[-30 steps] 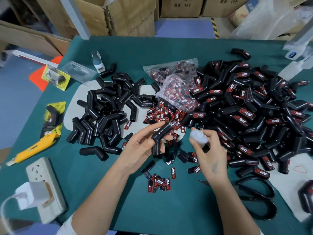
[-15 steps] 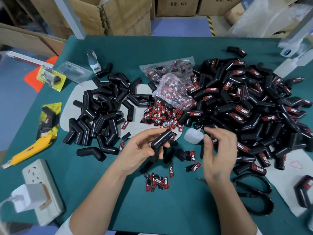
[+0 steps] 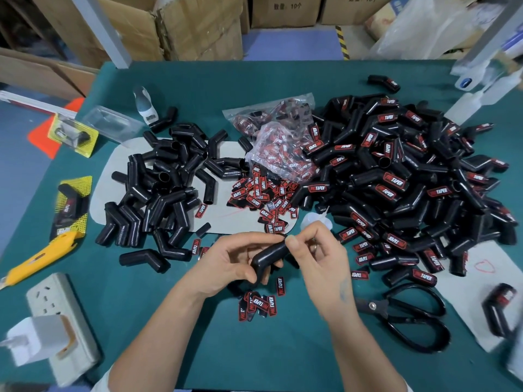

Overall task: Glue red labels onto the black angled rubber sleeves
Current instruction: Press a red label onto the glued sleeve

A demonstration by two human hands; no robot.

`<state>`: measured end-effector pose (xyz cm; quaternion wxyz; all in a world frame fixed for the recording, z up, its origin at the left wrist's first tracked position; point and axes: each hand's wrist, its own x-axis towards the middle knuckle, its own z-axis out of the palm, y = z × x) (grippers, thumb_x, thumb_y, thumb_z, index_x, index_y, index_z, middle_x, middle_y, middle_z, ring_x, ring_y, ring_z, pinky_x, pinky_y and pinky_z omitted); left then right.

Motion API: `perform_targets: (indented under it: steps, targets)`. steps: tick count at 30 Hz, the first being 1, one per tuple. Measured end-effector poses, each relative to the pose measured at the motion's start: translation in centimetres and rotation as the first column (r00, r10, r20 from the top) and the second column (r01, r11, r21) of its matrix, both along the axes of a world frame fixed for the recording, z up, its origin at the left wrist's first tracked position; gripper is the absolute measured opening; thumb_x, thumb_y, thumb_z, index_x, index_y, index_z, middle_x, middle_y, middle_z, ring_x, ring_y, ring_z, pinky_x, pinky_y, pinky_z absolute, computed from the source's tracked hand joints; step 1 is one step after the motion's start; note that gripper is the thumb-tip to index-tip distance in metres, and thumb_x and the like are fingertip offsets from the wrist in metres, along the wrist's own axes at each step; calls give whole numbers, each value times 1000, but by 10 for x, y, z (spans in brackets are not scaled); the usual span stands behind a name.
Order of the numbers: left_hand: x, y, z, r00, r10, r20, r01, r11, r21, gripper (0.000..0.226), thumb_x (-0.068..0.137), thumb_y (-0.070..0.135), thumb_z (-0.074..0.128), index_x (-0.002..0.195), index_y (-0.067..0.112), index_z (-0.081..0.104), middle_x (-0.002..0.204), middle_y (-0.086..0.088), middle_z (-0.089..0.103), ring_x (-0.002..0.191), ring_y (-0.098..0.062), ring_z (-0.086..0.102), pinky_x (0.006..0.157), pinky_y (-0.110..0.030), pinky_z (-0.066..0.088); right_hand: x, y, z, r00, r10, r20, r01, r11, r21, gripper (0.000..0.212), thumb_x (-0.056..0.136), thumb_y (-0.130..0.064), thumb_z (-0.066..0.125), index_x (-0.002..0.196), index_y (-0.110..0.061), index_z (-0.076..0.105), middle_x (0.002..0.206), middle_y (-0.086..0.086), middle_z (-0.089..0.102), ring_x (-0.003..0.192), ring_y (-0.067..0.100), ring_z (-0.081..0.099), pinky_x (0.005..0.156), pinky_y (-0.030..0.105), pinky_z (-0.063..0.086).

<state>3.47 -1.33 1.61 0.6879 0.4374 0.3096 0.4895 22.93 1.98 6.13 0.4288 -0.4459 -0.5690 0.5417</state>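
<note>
The black angled sleeve [image 3: 267,254] is being held just above the counter [image 3: 283,349], between the two hands and near the front edge. The left hand [image 3: 232,263] is curling its grip round the lower leg and bend, thumb on top, so the upper leg is pointing up and right, bare of any label. The right hand [image 3: 317,250] is pinching narrowly at that upper end; whether a label is between its fingertips cannot be told. To do this step well, the label should probably be laid square along the flat of the upper leg and pressed firmly while the left hand is keeping the sleeve from rolling. Loose red labels [image 3: 261,304] are lying just below, the small glue bottle [image 3: 315,220] just beyond.
</note>
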Motion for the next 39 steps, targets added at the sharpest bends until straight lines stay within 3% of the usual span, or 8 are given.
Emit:
perform_targets:
  steps: [11, 14, 20, 23, 26, 29, 33, 39]
  targets:
    - [-1, 0, -8, 993, -53, 108, 54, 998, -10, 62, 86, 34, 80, 144, 20, 64, 112, -6, 77, 74, -9, 72, 73, -21, 58, 7, -3, -1, 999, 39, -25, -35, 992, 118, 13, 95, -31, 64, 84, -33, 69, 80, -19, 56, 71, 2, 51, 69, 16, 40]
    - [-3, 0, -8, 975, -47, 217, 46, 999, 9, 62, 92, 40, 72, 147, 14, 60, 117, -9, 76, 78, -8, 72, 76, -20, 58, 22, -3, -3, 996, -90, 18, 83, 966, 245, 22, 102, -27, 55, 96, -35, 75, 83, -18, 54, 70, 11, 54, 68, 24, 42]
    - [-5, 1, -9, 975, -27, 221, 30, 1000, -8, 64, 92, 41, 72, 148, 12, 58, 118, -10, 75, 79, -10, 72, 77, -22, 59, 58, -13, -13, 902, -405, 151, 289, 824, 487, 45, 109, -28, 49, 64, -25, 53, 70, -20, 55, 64, 9, 57, 53, 40, 44]
    - [-4, 2, -7, 977, -12, 212, 18, 999, -28, 65, 91, 41, 74, 148, 14, 58, 118, -10, 75, 80, -12, 73, 78, -23, 59, 60, -20, -23, 917, -342, 207, 236, 880, 413, 36, 102, -14, 67, 105, -50, 68, 102, -22, 64, 73, 7, 71, 62, 20, 55]
    - [-3, 3, -3, 981, 22, 191, -13, 999, -48, 68, 88, 40, 78, 148, 17, 58, 116, -10, 75, 81, -15, 73, 78, -26, 60, 67, -24, -30, 896, -299, 328, 202, 933, 298, 28, 102, -30, 65, 95, -57, 70, 77, -16, 68, 51, 6, 61, 55, 8, 44]
    - [-3, 3, 0, 983, 61, 172, -46, 995, -92, 78, 82, 38, 84, 152, 19, 54, 111, -10, 72, 84, -21, 73, 81, -32, 60, 73, -13, -33, 766, -273, 581, 85, 940, 330, 29, 103, -40, 48, 92, -41, 75, 66, -19, 61, 63, 6, 60, 58, 18, 44]
    - [-2, 5, 3, 984, 109, 144, -90, 987, -131, 89, 77, 32, 91, 155, 20, 50, 105, -10, 68, 90, -27, 74, 86, -40, 61, 64, -8, -38, 602, -167, 781, -123, 947, 297, 16, 101, -20, 67, 111, -25, 79, 101, -12, 66, 93, 13, 66, 65, 35, 55]
    - [-2, 6, 1, 990, 129, 63, -118, 982, -149, 92, 73, 36, 93, 154, 21, 52, 104, -10, 70, 92, -28, 75, 90, -42, 60, 54, -3, -45, 428, -232, 874, -207, 916, 344, 28, 84, -8, 87, 109, -16, 79, 94, -2, 62, 77, 23, 62, 45, 31, 45]
